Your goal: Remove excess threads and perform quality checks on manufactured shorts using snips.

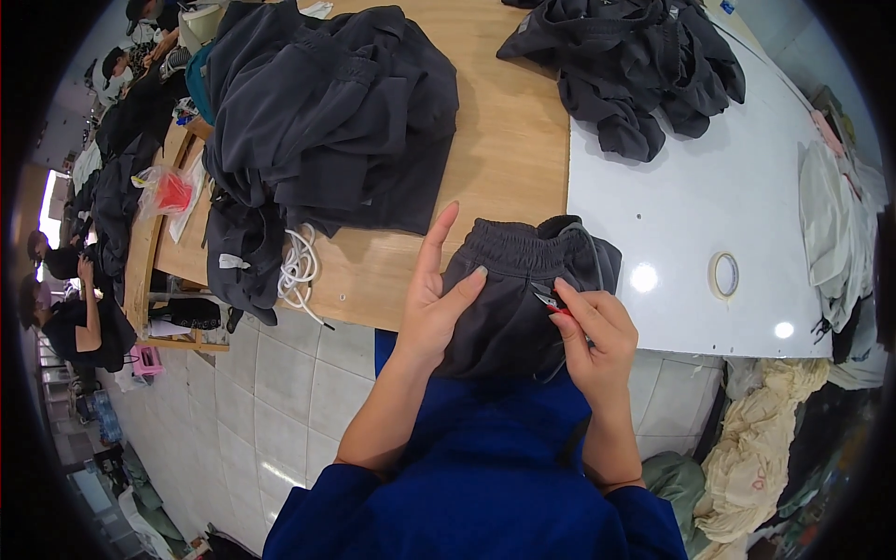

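Note:
In front of me, at the table's near edge, lies a dark grey garment [495, 322] with a gathered elastic waistband, probably shorts or trousers. A lighter grey cord [592, 257] runs along its right side. My left hand [435, 313] is at the garment's left edge, index finger stretched out and thumb tip resting just below the waistband. The other left fingers are mostly hidden. Closed around small thread snips [551, 302] with a red part, my right hand [597, 341] holds their pointed blades against the fabric below the waistband.
A large pile of dark garments [327, 121] covers the table's left part; another heap [644, 70] lies at the far right. White cord [299, 266] hangs near the left edge. A tape roll [723, 275] sits on the white surface [672, 205]. People [79, 317] work at far left.

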A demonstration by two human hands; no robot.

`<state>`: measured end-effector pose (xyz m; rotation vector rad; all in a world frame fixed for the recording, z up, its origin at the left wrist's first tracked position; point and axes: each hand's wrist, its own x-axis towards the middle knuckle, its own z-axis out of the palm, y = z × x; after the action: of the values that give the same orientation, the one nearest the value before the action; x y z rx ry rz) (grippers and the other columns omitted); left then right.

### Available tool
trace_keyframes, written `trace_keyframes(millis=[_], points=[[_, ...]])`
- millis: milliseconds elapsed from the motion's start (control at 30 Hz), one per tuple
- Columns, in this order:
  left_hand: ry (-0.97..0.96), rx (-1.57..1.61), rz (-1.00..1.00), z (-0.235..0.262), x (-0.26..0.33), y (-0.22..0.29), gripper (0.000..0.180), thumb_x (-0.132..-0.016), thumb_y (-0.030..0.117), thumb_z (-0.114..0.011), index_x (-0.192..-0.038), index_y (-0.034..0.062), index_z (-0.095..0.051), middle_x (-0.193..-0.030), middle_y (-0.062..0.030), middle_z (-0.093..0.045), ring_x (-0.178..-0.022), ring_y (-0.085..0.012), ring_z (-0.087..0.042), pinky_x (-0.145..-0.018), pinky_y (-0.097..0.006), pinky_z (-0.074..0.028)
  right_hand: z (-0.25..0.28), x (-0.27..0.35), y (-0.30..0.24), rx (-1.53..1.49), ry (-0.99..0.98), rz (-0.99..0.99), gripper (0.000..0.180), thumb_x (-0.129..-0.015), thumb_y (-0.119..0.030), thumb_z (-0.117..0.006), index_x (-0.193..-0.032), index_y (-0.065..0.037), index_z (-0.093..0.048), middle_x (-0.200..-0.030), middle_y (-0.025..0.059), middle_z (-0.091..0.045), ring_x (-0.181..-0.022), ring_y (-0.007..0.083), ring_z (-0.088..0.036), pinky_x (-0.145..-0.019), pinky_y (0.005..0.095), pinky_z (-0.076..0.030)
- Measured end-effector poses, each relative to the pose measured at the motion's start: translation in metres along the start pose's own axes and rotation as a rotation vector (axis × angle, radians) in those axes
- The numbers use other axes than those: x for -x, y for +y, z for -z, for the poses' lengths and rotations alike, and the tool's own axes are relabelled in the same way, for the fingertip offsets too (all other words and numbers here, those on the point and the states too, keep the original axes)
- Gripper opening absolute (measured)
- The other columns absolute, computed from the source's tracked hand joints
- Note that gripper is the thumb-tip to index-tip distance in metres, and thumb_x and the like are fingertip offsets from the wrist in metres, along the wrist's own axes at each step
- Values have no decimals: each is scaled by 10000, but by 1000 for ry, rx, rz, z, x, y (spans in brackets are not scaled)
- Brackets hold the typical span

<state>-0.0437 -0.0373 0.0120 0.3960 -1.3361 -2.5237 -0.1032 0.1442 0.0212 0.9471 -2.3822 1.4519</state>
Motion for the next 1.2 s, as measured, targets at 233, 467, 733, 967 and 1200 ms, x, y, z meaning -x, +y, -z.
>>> trace_keyframes(millis=[233,467,733,967,1200], points=[[-1,-10,8,-4,1,6,692,-859,-47,-557,-1444,53,-202,-1489,-91,-189,-1268,-148,-374,-1020,-276,-358,-1,-5,2,62,2,64,322,-665,-78,-743,-984,-65,-707,-709,49,-589,-581,173,-493,-519,266,-386],[30,-49,-12,1,2,4,691,-862,-64,-544,-1446,58,-196,-1460,-83,-251,-1210,-141,-440,-988,-273,-394,-1,-7,0,83,-1,93,313,-654,-69,-753,-963,-64,-709,-720,49,-599,-586,177,-498,-524,258,-391],[-3,-10,-10,-4,2,6,695,-865,-75,-526,-1451,64,-180,-1402,-101,-340,-1150,-129,-489,-970,-268,-409,-4,-7,-9,-342,77,-216,283,-740,14,-689,-1021,-13,-672,-742,55,-605,-649,123,-534,-592,217,-413],[-109,-85,-49,-15,7,9,704,-865,-69,-525,-1454,50,-158,-1356,-120,-400,-1136,-134,-497,-956,-266,-409,-28,-15,6,-342,99,-233,115,-831,-73,-668,-906,14,-673,-692,21,-602,-620,66,-511,-589,177,-393],[134,-25,36,3,-4,15,653,-899,24,-539,-1441,48,-176,-1350,-153,-393,-1167,-159,-472,-960,-277,-407,-25,1,45,-822,431,-520,261,-969,-179,-476,-750,-39,-509,-636,-14,-453,-561,45,-375,-527,202,-292]])
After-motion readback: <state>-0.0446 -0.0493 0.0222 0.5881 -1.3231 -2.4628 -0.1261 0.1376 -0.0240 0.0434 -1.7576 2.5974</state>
